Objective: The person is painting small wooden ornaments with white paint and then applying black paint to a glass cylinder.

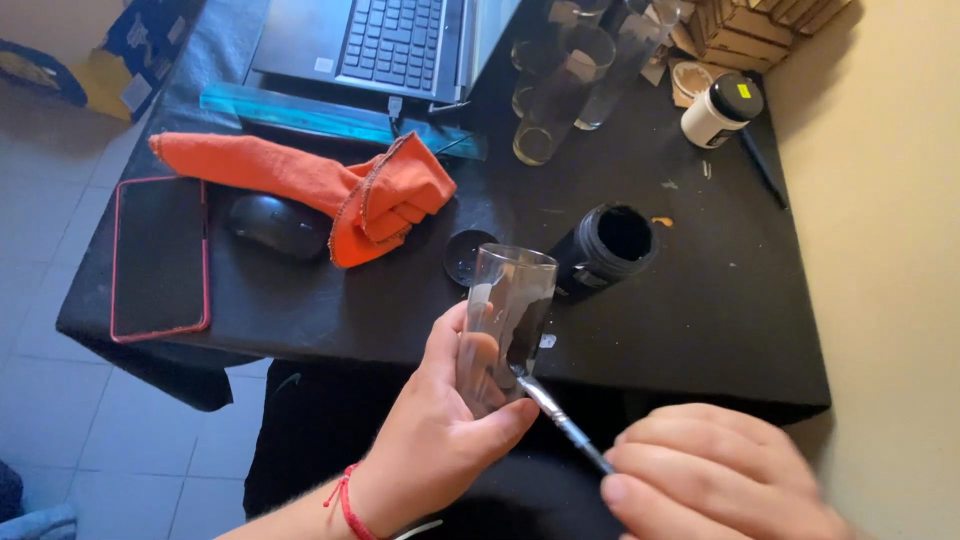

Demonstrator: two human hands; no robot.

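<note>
My left hand [445, 430] grips a clear drinking glass [505, 320] by its base, tilted with the mouth pointing away from me. Part of the glass side is covered in black paint. My right hand [715, 480] holds a thin paintbrush [565, 425] whose tip touches the painted side of the glass. An open black paint jar [610, 245] stands on the black table [700, 300] just beyond the glass, and its round lid [468, 255] lies to the left of it.
An orange cloth [330, 180], a black mouse [275, 225] and a red-cased phone [160, 255] lie at the left. A laptop [385, 45], several clear glasses [560, 90], a white jar [720, 110] and wooden pieces [760, 30] sit at the back.
</note>
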